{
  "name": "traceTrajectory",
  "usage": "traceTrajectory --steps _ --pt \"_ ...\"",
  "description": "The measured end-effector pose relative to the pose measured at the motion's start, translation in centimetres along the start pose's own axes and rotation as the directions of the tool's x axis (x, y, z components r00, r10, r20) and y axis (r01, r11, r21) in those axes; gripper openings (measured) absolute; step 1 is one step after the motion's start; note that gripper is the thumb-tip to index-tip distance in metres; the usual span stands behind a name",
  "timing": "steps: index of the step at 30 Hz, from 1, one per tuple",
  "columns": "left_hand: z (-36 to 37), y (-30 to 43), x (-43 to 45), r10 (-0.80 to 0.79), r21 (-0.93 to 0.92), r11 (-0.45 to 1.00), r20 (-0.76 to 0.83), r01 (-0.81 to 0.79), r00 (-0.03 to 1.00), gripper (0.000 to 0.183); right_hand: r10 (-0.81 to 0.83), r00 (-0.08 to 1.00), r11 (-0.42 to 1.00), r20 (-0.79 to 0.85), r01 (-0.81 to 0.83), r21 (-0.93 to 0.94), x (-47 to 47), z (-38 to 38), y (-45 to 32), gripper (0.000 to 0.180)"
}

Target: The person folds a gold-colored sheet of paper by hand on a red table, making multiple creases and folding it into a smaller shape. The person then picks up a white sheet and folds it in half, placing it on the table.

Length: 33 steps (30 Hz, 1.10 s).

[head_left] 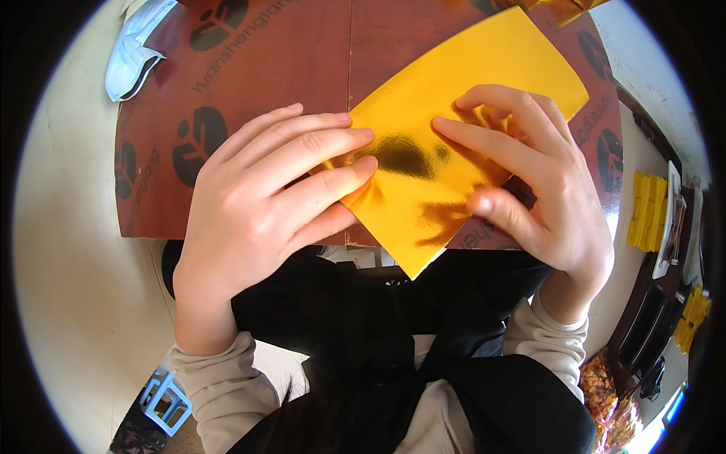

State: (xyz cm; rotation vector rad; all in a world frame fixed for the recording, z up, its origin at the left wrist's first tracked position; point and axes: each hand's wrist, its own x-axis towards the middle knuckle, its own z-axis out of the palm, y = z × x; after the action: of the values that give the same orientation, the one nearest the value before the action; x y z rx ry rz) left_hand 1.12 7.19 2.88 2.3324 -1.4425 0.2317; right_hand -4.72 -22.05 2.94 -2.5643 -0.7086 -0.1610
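A shiny gold foil paper sheet lies slantwise over the table, with its lower corner reaching past the near edge. My left hand pinches the sheet's left edge: fingertips rest on top, and the thumb passes beneath it. On the other side, my right hand has its fingers spread over the sheet, some of them curled. Its index fingertip appears to touch the gold surface, while the thumb is at the lower right edge. Dark reflections and small creases mark the foil between the hands.
The reddish-brown printed board tabletop has a seam down its middle. A blue face mask lies at its far left corner. More gold foil is at the far right. Stacked yellow strips and a light-blue plastic stool are off the table.
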Motion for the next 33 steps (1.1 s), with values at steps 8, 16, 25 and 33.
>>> traceTrajectory --steps 8,16,25,33 --pt "1.0 0.1 0.2 -0.024 0.015 1.000 -0.096 0.026 0.995 0.029 0.062 0.998 0.998 -0.031 -0.062 0.005 0.2 1.4 0.4 0.035" --pt "2.0 -0.7 0.7 -0.253 -0.284 0.936 -0.131 0.209 0.958 0.012 -0.010 0.999 0.999 0.048 0.012 -0.041 0.3 0.1 0.9 0.048" --pt "2.9 -0.9 1.2 -0.389 -0.385 0.871 -0.159 0.306 0.907 0.025 0.044 0.999 0.998 -0.009 -0.044 -0.050 0.2 0.4 0.1 0.040" --pt "3.1 -0.3 1.7 -0.519 -0.424 0.792 -0.089 0.439 0.850 0.046 0.144 0.985 0.985 -0.100 -0.133 0.110 0.5 0.8 -0.1 0.059"
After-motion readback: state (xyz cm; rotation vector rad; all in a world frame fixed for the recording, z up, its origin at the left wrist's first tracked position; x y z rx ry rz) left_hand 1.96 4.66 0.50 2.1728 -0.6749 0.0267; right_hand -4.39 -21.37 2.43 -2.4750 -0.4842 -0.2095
